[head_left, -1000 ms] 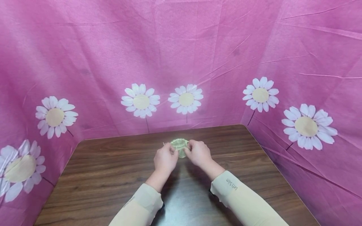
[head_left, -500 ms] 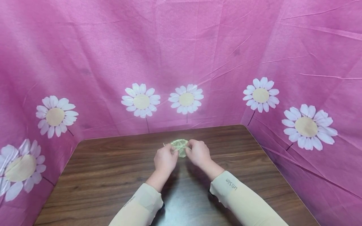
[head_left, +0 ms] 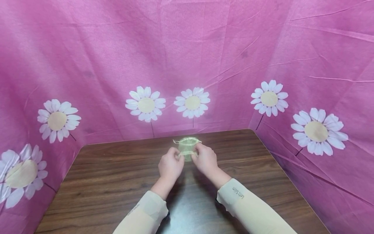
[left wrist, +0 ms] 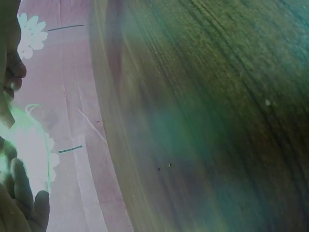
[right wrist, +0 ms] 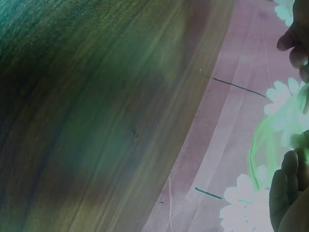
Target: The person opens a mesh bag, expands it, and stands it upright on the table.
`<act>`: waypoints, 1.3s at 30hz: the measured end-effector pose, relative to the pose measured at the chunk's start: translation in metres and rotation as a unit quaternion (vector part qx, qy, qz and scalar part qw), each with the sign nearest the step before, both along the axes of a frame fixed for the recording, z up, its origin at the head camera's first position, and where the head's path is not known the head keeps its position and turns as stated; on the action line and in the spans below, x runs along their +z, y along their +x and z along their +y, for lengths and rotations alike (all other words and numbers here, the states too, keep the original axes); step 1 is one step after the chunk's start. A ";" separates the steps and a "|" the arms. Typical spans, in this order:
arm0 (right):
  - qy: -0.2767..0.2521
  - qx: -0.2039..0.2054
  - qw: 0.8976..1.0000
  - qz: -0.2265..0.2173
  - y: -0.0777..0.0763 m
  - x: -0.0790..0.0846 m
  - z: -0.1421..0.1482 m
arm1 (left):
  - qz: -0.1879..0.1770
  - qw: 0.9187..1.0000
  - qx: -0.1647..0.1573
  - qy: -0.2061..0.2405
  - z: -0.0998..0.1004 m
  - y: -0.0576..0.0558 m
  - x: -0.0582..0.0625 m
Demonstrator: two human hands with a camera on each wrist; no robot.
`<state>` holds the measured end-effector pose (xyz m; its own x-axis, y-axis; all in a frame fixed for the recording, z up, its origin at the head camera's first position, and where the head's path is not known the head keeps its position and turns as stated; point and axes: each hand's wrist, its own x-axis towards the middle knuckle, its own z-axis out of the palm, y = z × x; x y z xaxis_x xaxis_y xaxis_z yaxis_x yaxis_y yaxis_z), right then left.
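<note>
A small sheer pale-green drawstring pouch [head_left: 187,148] is stretched between the two hands, over the far part of the table. My left hand [head_left: 170,164] pinches its near edge on the left between thumb and curled fingers. On the right, my right hand [head_left: 206,159] pinches the same edge. The pouch's body fans out beyond the fingers, and a thin light cord [head_left: 176,141] loops out at its far left. Both wrist views catch the pouch only partly, as a glowing green sheet [left wrist: 31,145] with a curved green cord [right wrist: 253,154] beside the fingers.
A dark wood-grain table [head_left: 117,175] lies below the hands. Pink cloth [head_left: 187,58] printed with white daisies hangs close behind its far edge and along both sides. Light sleeves cover both forearms.
The pouch has spread open farther away from me; its gathered cord now shows higher, near the far end. Both hands have stayed almost in place, still pinching it.
</note>
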<state>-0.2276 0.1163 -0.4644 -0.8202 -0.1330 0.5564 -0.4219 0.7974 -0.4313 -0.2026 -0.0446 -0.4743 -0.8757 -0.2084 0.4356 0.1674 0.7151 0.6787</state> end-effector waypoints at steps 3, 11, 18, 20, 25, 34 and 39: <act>-0.007 0.016 1.000 0.019 0.000 -0.001 0.001 | 0.005 1.000 -0.003 0.003 0.000 0.000 -0.001; -0.014 0.047 0.997 0.060 0.002 -0.006 0.002 | 0.039 0.999 0.021 0.022 0.001 0.002 -0.001; -0.001 0.043 0.990 0.131 0.002 -0.012 0.003 | 0.072 0.997 0.016 0.036 0.002 0.004 -0.001; 0.006 0.046 0.986 0.163 0.001 -0.014 0.004 | 0.090 0.995 0.014 0.038 0.002 0.004 -0.003; 0.007 0.052 0.968 0.245 -0.002 -0.017 0.005 | 0.148 0.988 -0.002 0.042 0.000 0.003 -0.008; -0.007 0.062 0.954 0.294 -0.006 -0.017 0.007 | 0.224 0.973 0.005 0.045 0.001 0.000 -0.010; -0.007 0.076 0.950 0.303 -0.005 -0.017 0.006 | 0.232 0.971 0.018 0.049 0.001 0.000 -0.010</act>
